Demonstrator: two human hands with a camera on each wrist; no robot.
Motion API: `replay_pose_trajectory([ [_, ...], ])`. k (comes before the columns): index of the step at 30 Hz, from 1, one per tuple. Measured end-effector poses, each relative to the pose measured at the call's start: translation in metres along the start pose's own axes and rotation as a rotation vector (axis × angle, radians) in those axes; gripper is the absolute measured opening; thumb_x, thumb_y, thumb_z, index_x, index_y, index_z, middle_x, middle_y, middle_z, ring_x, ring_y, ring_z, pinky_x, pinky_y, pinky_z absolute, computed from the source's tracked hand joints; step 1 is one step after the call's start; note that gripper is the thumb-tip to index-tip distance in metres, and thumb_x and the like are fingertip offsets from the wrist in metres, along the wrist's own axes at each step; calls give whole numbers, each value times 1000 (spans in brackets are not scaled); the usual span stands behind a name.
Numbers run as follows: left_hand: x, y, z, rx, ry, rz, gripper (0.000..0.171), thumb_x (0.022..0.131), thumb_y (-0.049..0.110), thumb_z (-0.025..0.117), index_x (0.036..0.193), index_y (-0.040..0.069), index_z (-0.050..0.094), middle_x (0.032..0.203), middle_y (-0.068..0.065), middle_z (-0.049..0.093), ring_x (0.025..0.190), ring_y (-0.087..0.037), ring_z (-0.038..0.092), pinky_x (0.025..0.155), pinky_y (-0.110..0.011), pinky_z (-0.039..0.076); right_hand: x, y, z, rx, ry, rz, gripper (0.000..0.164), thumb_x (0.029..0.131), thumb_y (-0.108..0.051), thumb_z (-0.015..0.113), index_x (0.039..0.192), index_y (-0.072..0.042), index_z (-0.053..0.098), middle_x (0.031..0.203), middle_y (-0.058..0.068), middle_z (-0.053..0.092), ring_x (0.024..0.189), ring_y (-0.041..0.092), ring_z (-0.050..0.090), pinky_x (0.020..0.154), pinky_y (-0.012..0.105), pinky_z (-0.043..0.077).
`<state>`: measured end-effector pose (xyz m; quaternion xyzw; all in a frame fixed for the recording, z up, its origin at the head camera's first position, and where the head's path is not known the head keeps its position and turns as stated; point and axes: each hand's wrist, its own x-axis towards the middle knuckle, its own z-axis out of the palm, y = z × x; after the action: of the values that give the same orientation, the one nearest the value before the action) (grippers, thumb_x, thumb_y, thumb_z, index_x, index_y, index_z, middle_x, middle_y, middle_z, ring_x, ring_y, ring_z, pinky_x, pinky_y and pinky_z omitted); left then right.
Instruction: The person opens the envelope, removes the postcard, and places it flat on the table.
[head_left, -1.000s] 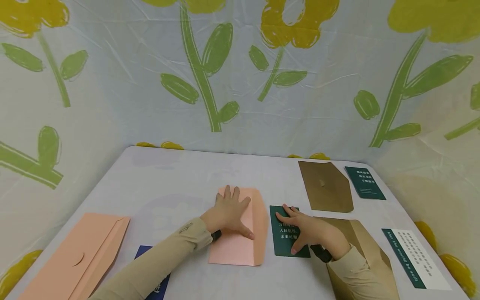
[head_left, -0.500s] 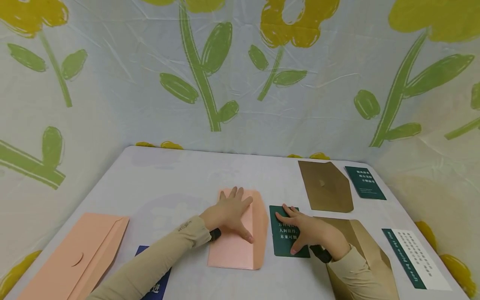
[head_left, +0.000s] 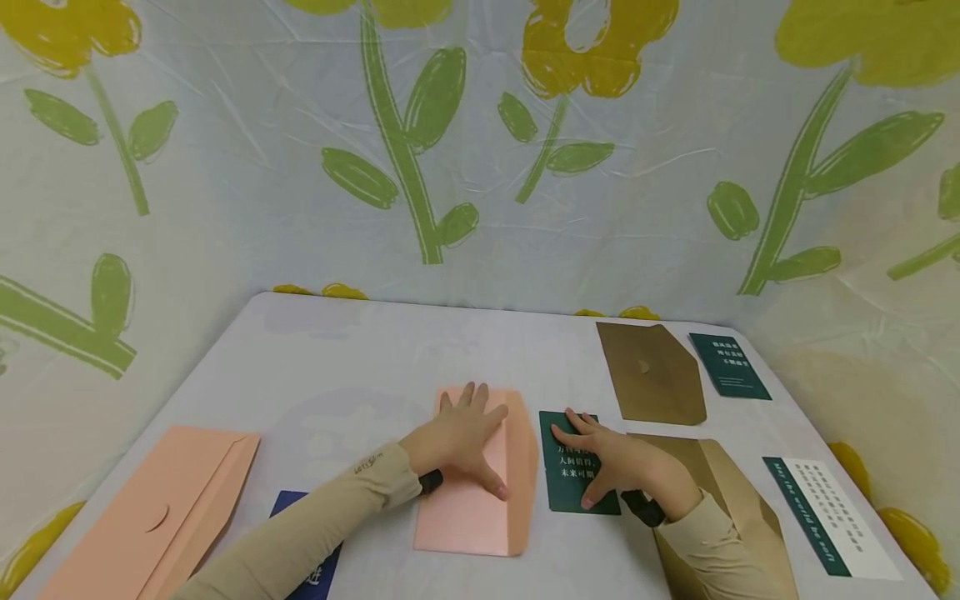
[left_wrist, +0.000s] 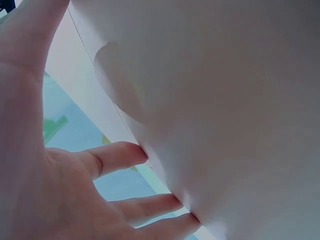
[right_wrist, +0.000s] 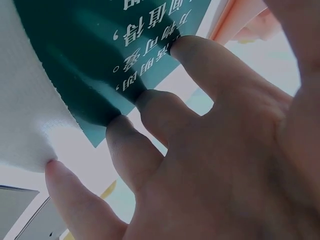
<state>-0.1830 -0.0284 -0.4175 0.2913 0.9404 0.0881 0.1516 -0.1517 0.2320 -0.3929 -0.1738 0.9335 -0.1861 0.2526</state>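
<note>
With fingers and thumb spread, my left hand (head_left: 461,440) rests on a pink envelope (head_left: 457,527) near the middle of the table. The envelope's flap (head_left: 520,467) lies unfolded to the right. In the left wrist view, fingertips touch the envelope's pale surface (left_wrist: 230,110), which has a curved notch. My right hand (head_left: 626,460) rests spread on a dark green card (head_left: 558,490) with white characters, just right of the envelope. The right wrist view shows several fingertips touching the card (right_wrist: 70,60) while the little finger touches the white table surface.
A larger pink envelope (head_left: 142,508) lies at the left, with a blue card (head_left: 324,575) partly under the left sleeve. On the right are two brown envelopes, one far (head_left: 648,375) and one near (head_left: 757,533), another green card (head_left: 727,367), and a white-and-green card (head_left: 832,517).
My left hand has slid the pink envelope a short way toward me. The right hand and the green card have stayed in place.
</note>
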Motion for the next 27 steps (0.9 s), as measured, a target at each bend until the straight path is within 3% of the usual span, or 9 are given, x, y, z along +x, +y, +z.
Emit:
replay_pose_trajectory([
  [16, -13, 12, 8, 97, -23, -16, 123, 56, 82, 75, 154, 22, 33, 161, -22, 16, 149, -42, 12, 110, -68, 20, -1, 3, 3, 8, 10, -8, 102, 67, -19, 92, 154, -16, 38, 165, 16, 12, 146, 48, 17, 99, 60, 42],
  [22, -19, 15, 8, 82, -26, -12, 122, 57, 81, 76, 154, 20, 34, 161, -24, 16, 148, -43, 12, 110, -69, 20, -4, 2, 4, 10, 9, -11, 102, 67, -18, 92, 153, -15, 39, 164, 17, 13, 146, 47, 17, 100, 59, 42],
  [27, -24, 19, 10, 115, 8, -23, 117, 59, 81, 74, 151, 18, 37, 160, -23, 20, 148, -43, 17, 108, -67, 27, -6, 3, 4, 16, 7, -44, 102, 66, -18, 92, 153, -12, 39, 164, 19, 13, 145, 49, 15, 99, 59, 42],
])
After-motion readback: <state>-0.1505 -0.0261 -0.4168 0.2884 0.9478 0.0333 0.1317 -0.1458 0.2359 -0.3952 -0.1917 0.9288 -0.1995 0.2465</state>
